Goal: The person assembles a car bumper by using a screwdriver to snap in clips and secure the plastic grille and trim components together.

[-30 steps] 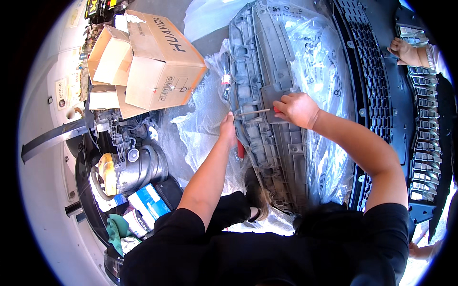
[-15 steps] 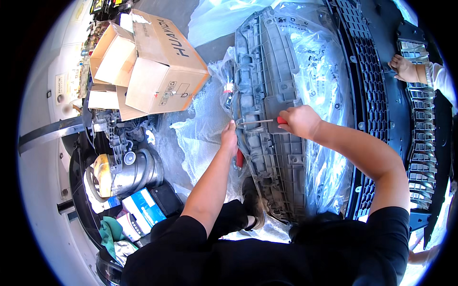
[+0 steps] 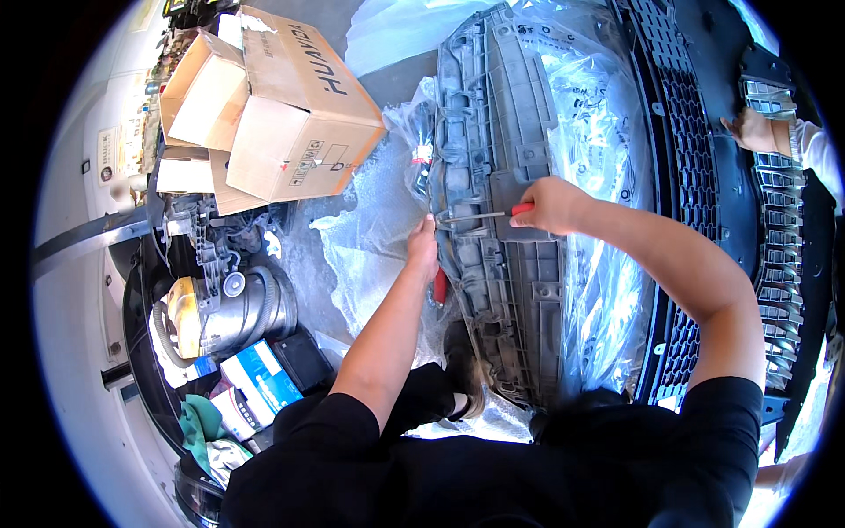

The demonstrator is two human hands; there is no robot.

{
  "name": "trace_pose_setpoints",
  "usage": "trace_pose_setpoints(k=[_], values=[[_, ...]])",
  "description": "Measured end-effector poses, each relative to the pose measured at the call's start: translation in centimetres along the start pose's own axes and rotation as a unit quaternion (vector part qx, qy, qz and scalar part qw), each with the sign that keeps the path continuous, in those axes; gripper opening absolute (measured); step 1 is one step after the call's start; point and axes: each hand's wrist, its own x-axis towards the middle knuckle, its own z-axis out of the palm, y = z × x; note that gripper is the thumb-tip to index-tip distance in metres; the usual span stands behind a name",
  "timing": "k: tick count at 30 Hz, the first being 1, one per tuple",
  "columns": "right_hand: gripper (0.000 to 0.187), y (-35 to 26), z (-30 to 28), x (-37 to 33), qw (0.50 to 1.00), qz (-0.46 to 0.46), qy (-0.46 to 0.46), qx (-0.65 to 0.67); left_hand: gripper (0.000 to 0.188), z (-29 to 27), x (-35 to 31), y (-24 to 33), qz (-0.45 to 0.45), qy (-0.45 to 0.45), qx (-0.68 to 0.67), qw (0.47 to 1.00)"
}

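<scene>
My right hand is closed round the red handle of a screwdriver. Its metal shaft points left, with the tip at the left edge of a long, dusty grey plastic car panel. At that edge, right by the tip, my left hand grips the panel with the thumb uppermost; its other fingers are mostly hidden. Just below my left hand lies a red-handled tool, its kind unclear. Ribs and clip slots cover the panel's upturned face.
Clear plastic wrap lies along the panel's right side, beside a black mesh grille. Another person's hand is over a chrome-slatted grille. To the left are a cardboard box, a metal canister and a blue-white box.
My right hand has turned slightly round the screwdriver handle, while the tip stays at the panel's edge. My left hand keeps its place. The other person's hand has shifted its fingers.
</scene>
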Motion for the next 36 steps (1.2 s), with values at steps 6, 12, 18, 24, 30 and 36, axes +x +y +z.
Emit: trace_pose_setpoints(k=[6,12,18,24,30,36], values=[[0.030,3.1,2.8,0.0,0.885,-0.267,0.263,-0.277,0.045,0.8,-0.4,0.1,-0.002,0.019,-0.007,1.000],[0.036,-0.6,2.5,-1.1,0.990,-0.006,0.142,-0.012,0.045,0.6,-0.8,0.4,-0.010,-0.003,-0.022,1.000],[0.024,1.9,4.4,-1.4,0.922,-0.215,0.223,-0.233,0.046,0.2,0.0,-0.1,-0.014,0.004,-0.029,0.999],[0.039,-2.1,3.9,-2.9,0.945,0.062,0.188,0.262,0.061,-1.1,0.7,-0.3,-0.032,0.055,0.140,0.988],[0.030,1.1,4.1,0.9,0.848,0.157,-0.207,0.461,0.052,-2.1,0.8,0.2,-0.035,-0.082,-0.011,0.996],[0.025,4.2,5.4,-2.0,0.894,-0.265,0.293,-0.211,0.051,-1.4,2.0,-0.2,-0.049,-0.070,-0.009,0.996]])
